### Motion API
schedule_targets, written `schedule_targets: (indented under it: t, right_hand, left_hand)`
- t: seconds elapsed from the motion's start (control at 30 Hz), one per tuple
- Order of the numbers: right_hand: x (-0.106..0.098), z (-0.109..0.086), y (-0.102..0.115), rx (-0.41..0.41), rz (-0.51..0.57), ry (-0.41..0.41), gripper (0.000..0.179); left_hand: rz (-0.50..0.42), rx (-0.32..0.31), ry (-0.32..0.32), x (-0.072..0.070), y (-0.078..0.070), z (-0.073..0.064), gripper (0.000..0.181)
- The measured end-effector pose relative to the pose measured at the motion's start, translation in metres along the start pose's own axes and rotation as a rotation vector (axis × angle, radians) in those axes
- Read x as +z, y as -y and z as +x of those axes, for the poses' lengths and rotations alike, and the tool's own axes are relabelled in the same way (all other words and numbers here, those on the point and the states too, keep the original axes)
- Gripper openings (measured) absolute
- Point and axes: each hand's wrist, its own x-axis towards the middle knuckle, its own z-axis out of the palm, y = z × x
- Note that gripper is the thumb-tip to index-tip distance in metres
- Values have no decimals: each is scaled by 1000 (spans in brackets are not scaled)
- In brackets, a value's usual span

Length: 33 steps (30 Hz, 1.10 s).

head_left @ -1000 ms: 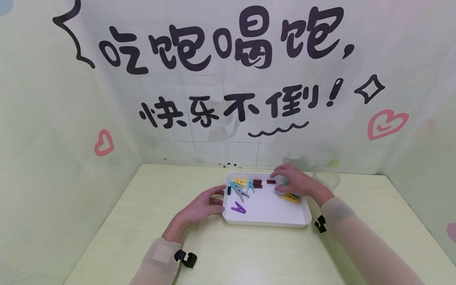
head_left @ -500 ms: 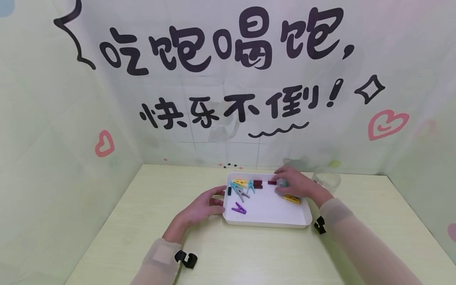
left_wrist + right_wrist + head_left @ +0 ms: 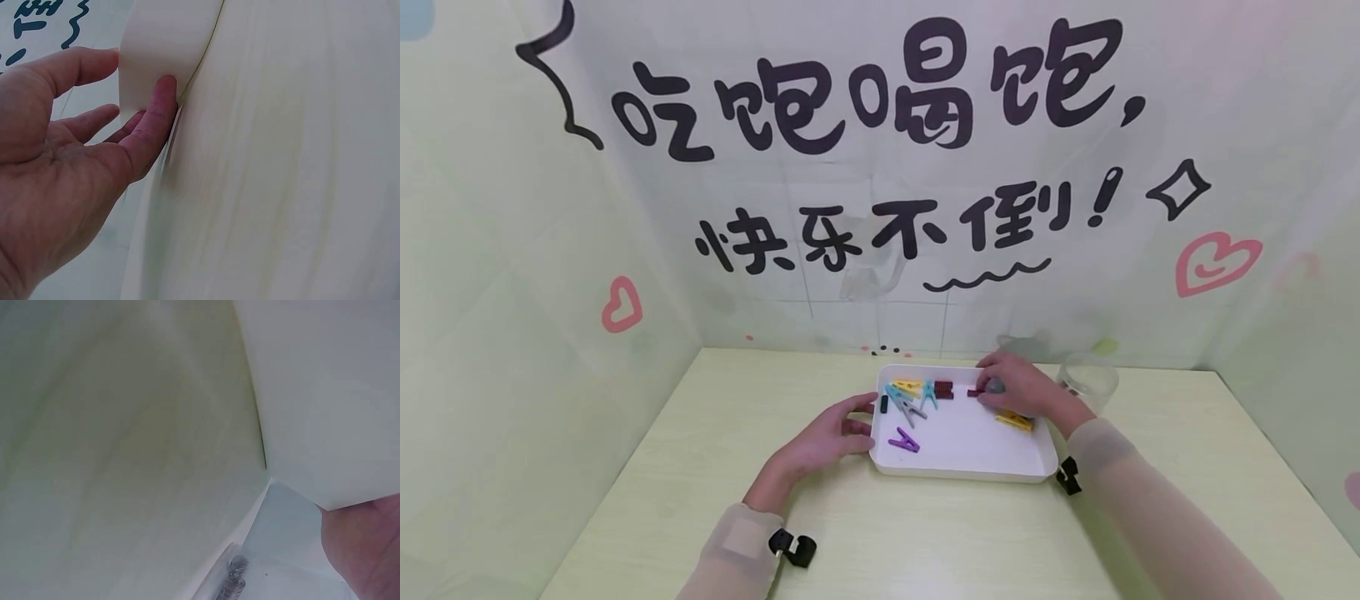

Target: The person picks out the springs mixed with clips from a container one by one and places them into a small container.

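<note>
A shallow white tray (image 3: 962, 462) holds clothespins and small dark pieces. My left hand (image 3: 823, 433) rests its loosely spread fingertips on the tray's left wall, also seen in the left wrist view (image 3: 75, 150). My right hand (image 3: 1022, 385) reaches into the back right of the tray, thumb and fingertips pinching at a small dark red oblong piece (image 3: 973, 392). A rounded grey thing (image 3: 995, 386) shows between thumb and fingers. More dark red pieces (image 3: 943, 390) lie to the left. In the right wrist view only the heel of my hand (image 3: 362, 544) shows beside the tray's outer wall.
Yellow (image 3: 908, 385), blue (image 3: 929, 392), grey (image 3: 913, 412) and purple clothespins (image 3: 904, 441) lie in the tray, with a yellow one (image 3: 1013, 420) under my right hand. A dark green piece (image 3: 883, 404) is at the left wall. Behind my right wrist stands a clear jar (image 3: 1090, 379).
My right thumb and fingers have drawn closer together around the dark red piece, which has slid slightly towards the front right. My left hand stays on the tray wall.
</note>
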Motion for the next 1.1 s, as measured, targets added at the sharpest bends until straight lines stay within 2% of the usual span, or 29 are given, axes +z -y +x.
schedule_targets:
  t: [0.3, 0.63, 0.87, 1.1]
  right_hand:
    - [-8, -6, 2, 23, 45, -16, 6]
    - [-22, -11, 9, 18, 66, -87, 7]
    - [-36, -20, 15, -4, 131, -142, 9]
    - [-48, -30, 16, -29, 145, -173, 10]
  left_hand:
    - [3, 4, 8, 2, 0, 2, 74]
    - [-3, -9, 2, 1, 0, 1, 73]
    - [-3, -12, -4, 1, 0, 1, 73]
    - [-5, -14, -9, 1, 1, 1, 73]
